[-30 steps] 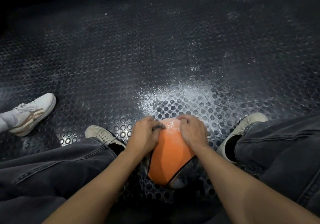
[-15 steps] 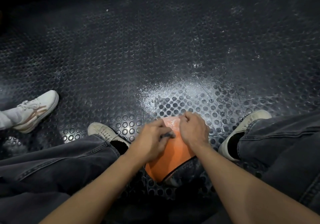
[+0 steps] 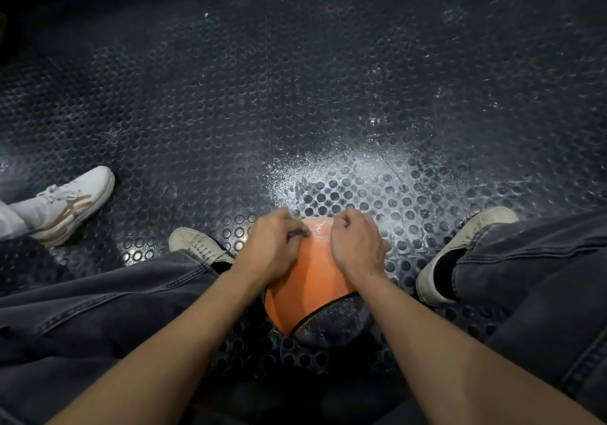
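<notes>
An orange and black ball (image 3: 308,286) sits on the floor between my legs, its top dusted with white powder. My left hand (image 3: 274,247) lies on the ball's upper left and pinches a small dark piece (image 3: 299,233) against the surface. My right hand (image 3: 356,244) is on the ball's upper right, with its fingers curled over the top. What the dark piece is cannot be told.
The floor is black studded rubber (image 3: 295,96), with a patch of white powder (image 3: 345,175) just beyond the ball. My shoes (image 3: 197,244) (image 3: 460,244) flank the ball. Another person's white shoe (image 3: 69,204) is at the left.
My left hand slid the dark piece down and right across the ball's top, then back up toward the left. The right hand and the ball stayed put.
</notes>
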